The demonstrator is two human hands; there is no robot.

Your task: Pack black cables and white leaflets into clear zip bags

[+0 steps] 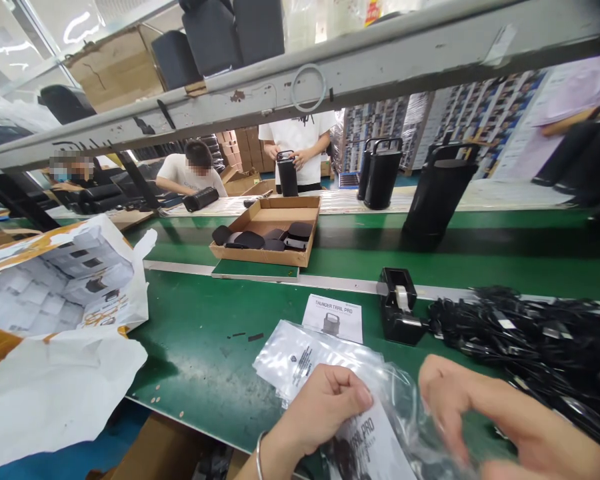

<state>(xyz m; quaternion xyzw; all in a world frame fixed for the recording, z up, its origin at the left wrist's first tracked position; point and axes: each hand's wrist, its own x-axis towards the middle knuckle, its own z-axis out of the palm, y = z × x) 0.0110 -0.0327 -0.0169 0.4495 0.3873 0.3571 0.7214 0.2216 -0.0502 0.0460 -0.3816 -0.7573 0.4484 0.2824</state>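
My left hand (325,407), with a bangle at the wrist, is closed on a clear plastic bag (403,393). A printed leaflet (375,443) reading "TRAIL PRO" shows at the bag, with something dark beside it. To the right, my right hand (447,407) is by the bag's edge; its fingers are smeared by motion, so whether they grip anything is unclear. Just beyond my hands, flat plastic bags (293,360) are stacked, partly over a "THUNDER TRAIL PRO" leaflet (334,313). Black cables (510,333) lie heaped near my right hand.
A black tape dispenser (400,313) stands behind the bags. A cardboard tray (307,257) holds several dark pieces. An open white sack (130,293) of folded papers is at left. Black speakers (437,193) stand across the green bench (195,333); people work beyond. A shelf beam (260,93) crosses overhead.
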